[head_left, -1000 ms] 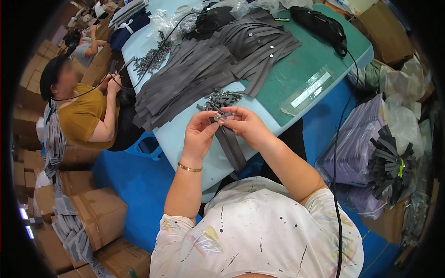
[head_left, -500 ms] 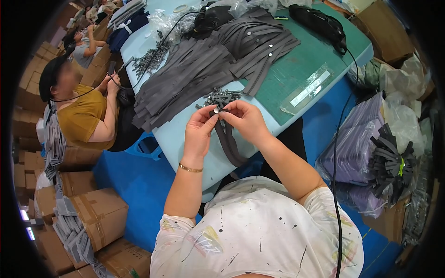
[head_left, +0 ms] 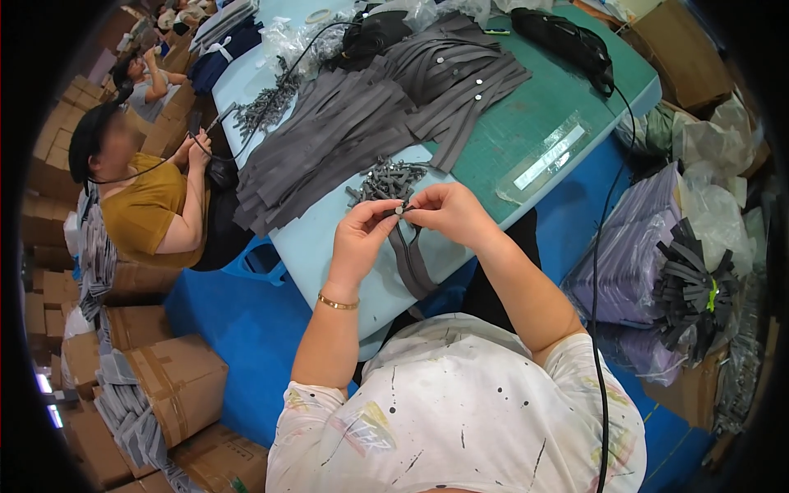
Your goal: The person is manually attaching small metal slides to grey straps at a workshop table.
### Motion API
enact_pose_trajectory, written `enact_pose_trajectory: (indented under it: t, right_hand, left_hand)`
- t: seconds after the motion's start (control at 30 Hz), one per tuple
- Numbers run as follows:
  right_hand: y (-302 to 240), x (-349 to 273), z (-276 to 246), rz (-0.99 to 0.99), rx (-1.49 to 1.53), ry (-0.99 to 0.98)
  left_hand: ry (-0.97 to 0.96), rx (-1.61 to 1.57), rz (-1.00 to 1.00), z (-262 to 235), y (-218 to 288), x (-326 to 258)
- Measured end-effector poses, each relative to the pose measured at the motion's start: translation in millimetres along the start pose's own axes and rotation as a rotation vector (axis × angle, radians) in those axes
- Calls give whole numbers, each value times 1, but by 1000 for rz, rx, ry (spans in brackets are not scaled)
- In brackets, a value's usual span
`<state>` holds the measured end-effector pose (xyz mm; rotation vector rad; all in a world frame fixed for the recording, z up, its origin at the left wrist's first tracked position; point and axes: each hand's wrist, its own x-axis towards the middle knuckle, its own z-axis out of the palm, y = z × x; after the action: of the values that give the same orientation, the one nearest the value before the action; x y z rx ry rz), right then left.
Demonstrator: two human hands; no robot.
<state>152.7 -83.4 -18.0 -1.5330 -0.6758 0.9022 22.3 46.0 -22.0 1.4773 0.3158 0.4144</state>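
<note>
Both my hands meet over the near edge of the pale blue table. Thumb and fingers of my left hand pinch one side of a small round silver piece at the end of a dark grey strap. The other side is pinched by my right hand. From my fingers the strap hangs in a loop toward my lap. Just beyond my fingertips lies a small heap of short grey pieces with metal bits. Behind it spreads a large pile of dark grey straps.
A green mat covers the table's right part, with a black pouch on it. A black cable hangs along my right side. At left sits a person in a mustard shirt. Cardboard boxes and wrapped purple stacks flank me.
My hands have shifted slightly right and nearer to me with the strap end. The silver piece now faces up between my fingertips, and more of the small heap shows.
</note>
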Motion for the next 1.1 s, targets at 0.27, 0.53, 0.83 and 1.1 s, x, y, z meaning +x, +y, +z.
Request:
enact_pose_trajectory:
  t: [0.27,0.53,0.83,1.1]
  right_hand:
    - [-2,1,0,49,173,-22]
    - [12,4,8,-104,346,-25]
    - [17,2,2,-226,140,-35]
    - [25,4,-1,-175,167,-110]
  left_hand:
    - [-40,4,-12,-1,-1,2]
    - [74,-178,14,8,1,-1]
    - [124,-456,-341,6,-8,-2]
    - [145,-371,-375,6,-12,0]
